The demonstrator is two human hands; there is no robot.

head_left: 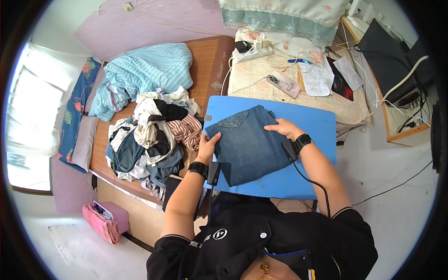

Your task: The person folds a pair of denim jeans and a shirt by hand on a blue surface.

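Note:
Folded blue jeans (249, 151) form a squarish bundle over the blue tabletop (317, 126), turned slightly askew, with a back pocket showing at the upper left. My left hand (208, 148) grips their left edge, thumb on top and the other fingers mostly out of sight. At the upper right edge my right hand (284, 129) holds the denim the same way, thumb over the cloth and fingers partly hidden. Whether the bundle rests fully on the tabletop or is slightly lifted, I cannot tell. Both wrists carry black straps with small black devices.
A heap of mixed clothes (154, 135) lies on the bed mat (205, 60) to the left, beside a striped light-blue quilt (144, 65). Behind the tabletop, a desk (252, 74) bears a phone (283, 84), papers (317, 79) and a power strip (252, 52). A cable hangs from my right wrist.

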